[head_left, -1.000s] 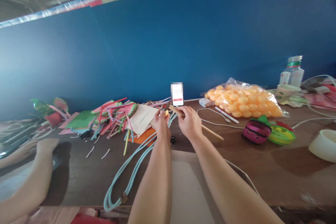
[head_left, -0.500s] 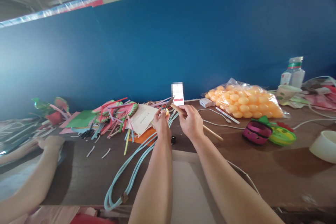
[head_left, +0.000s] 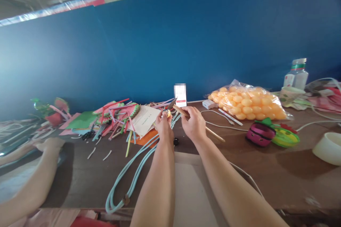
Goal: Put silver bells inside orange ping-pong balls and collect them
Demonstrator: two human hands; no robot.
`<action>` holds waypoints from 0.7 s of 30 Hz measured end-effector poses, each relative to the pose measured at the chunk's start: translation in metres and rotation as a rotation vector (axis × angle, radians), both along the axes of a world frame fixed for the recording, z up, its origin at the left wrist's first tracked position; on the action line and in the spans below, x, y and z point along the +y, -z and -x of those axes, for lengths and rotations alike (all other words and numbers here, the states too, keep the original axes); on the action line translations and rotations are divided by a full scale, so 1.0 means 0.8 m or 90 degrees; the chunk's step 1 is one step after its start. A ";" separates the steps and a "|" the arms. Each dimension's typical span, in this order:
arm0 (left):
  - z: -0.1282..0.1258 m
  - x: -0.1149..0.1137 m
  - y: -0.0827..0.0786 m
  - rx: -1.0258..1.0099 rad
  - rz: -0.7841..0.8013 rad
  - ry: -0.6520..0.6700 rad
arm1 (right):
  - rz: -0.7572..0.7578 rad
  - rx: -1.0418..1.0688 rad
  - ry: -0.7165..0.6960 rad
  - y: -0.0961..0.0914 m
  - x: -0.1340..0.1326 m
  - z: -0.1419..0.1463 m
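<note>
Left hand (head_left: 163, 126): closed around shiny orange piece (head_left: 167, 113)
Blade (head_left: 172, 104): at left hand's one o'clock
Right hand (head_left: 193, 123): gripping wooden stick (head_left: 215, 135), laid ten-to-four o'clock
Risk: cut skin, from a skidding blade

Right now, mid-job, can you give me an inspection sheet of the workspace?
Surface: brown table, scraps at left.
Job's things: stick, dark pointed tool; whether they touch is unclear.
Clutter: strip pile, bag of orange balls, purple pouch.
Hands: left hand grips tool; right hand grips stick.
Cables: white cable at right; blue cord looped at left.
Surroundings: blue wall; phone upright; another person's arms at left.
</note>
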State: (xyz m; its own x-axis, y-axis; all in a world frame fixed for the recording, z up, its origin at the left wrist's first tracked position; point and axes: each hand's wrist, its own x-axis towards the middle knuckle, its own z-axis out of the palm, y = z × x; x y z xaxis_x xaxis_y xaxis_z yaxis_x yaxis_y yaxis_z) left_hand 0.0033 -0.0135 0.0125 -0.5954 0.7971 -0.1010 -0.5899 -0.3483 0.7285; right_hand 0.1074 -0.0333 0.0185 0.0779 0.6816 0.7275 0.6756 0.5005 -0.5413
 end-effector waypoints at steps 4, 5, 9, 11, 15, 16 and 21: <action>0.001 0.001 0.000 0.000 0.018 -0.007 | 0.033 -0.038 0.003 0.003 0.001 0.000; 0.001 0.001 0.000 -0.001 0.021 -0.010 | 0.033 -0.037 0.004 0.003 0.001 0.000; 0.000 0.000 -0.002 -0.002 0.015 -0.015 | 0.014 -0.021 0.009 0.003 0.001 -0.001; 0.001 0.000 -0.002 -0.001 0.021 -0.014 | 0.029 -0.033 0.004 0.003 0.000 -0.001; 0.002 0.002 0.001 -0.003 0.028 -0.015 | 0.041 -0.044 -0.003 0.002 0.000 0.000; 0.002 0.003 0.002 -0.002 0.020 -0.013 | 0.034 -0.039 -0.001 0.002 0.000 0.000; 0.002 0.004 0.004 0.001 0.025 -0.013 | 0.043 -0.043 -0.005 0.003 0.000 0.000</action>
